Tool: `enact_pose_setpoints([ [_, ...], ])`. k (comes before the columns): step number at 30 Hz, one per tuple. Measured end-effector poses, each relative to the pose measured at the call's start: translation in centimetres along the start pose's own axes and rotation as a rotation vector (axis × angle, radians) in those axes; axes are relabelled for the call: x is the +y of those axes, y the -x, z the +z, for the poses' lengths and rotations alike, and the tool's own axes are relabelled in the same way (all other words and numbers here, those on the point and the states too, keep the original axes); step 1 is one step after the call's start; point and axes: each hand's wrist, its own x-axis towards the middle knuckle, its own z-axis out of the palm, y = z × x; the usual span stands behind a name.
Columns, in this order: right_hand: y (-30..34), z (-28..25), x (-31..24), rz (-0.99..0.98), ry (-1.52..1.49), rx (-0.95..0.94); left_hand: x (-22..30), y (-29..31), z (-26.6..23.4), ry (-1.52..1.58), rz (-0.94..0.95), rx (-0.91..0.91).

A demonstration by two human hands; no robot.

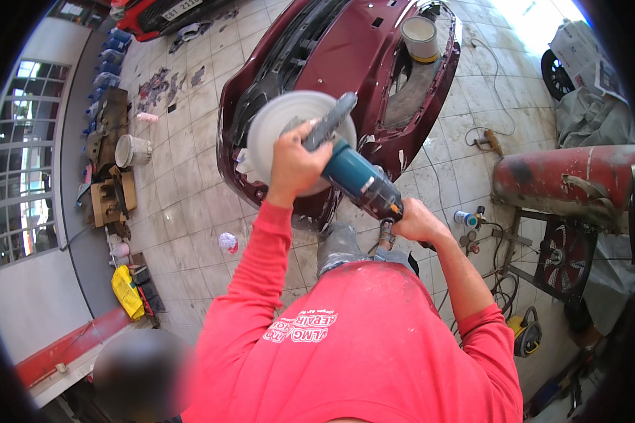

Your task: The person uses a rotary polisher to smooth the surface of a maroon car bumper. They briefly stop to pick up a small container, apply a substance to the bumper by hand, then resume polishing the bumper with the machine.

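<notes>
One maroon bumper (342, 63) lies ahead of us, our polisher (351, 171) over its near left end; pad contact we cannot tell. Pale marks (401, 158) remain on the bumper, so we judge the surface unfinished, though how much is done stays unclear. Our left hand (294, 163) reaches far, fingers wrapped around the side handle (335, 116); our right hand (419, 223), nearer, has its fingers closed around the polisher's rear.
</notes>
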Motion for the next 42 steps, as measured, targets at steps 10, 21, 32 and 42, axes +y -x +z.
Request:
enact_pose_setpoints([
  [10, -5.6, -4.0, -3.1, -0.094, -0.138, -0.023, -0.3, -9.5, -1.3, -0.063, -0.003, -0.011],
  [21, -0.3, 3.6, 4.8, -0.124, 0.048, -0.137, 0.4, 5.9, 0.5, -0.045, -0.227, 0.003],
  [32, -4.6, 0.3, 0.2, -0.111, -0.011, 0.030, 0.7, -4.5, -0.9, -0.080, -0.003, -0.153],
  [42, -3.6, 4.4, 8.4, -0.165, 0.137, -0.091, -2.0, 9.6, 2.7, -0.125, -0.117, 0.021],
])
